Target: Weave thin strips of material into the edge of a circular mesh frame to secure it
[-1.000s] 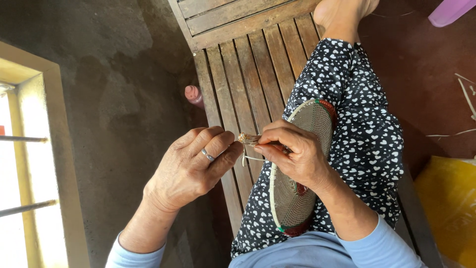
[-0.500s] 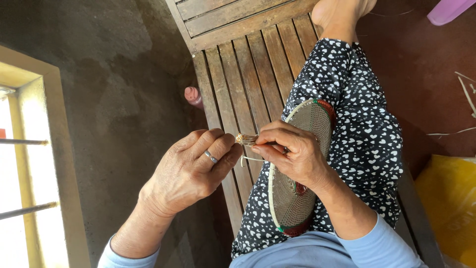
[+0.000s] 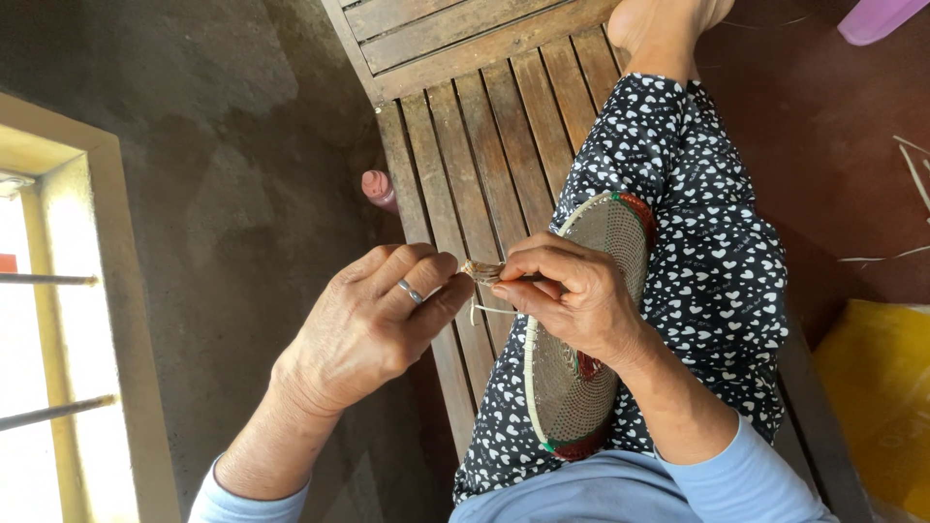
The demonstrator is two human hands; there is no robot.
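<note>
Slatted wooden bench [image 3: 484, 145] runs from centre to the far edge, person seated on it. Leg in black trousers with white hearts [image 3: 707, 252] stretches away along the bench, bare foot [image 3: 664, 29] at the far end. Left: grey concrete floor [image 3: 194, 145], yellow-framed window [image 3: 58, 320] with bars at the left edge. Small pinkish cap-like object [image 3: 378, 186] on the floor just beside the bench's left edge. Right: reddish floor with a few loose pale strips [image 3: 911, 174], yellow sack [image 3: 877, 407] near right, purple plastic item [image 3: 877, 19] at the far right corner. Light blue sleeves at the near edge.

Round woven tray [image 3: 581, 329], pale rim with red and green edging, stands on edge against the thigh; right hand covers its middle part, so only the far and near ends show.

Right hand [image 3: 572, 300] lies over the tray's rim, fingers curled and pressed together, pinching a small tan fibre bundle [image 3: 481, 272] that sticks out left of its fingertips. A thin pale strand [image 3: 489, 310] hangs just under the bundle.

Left hand [image 3: 373, 329], ring on one finger, is left of the tray, fingers curled; its fingertips meet the bundle's left end, thumb hidden, actual grip cannot be told.
</note>
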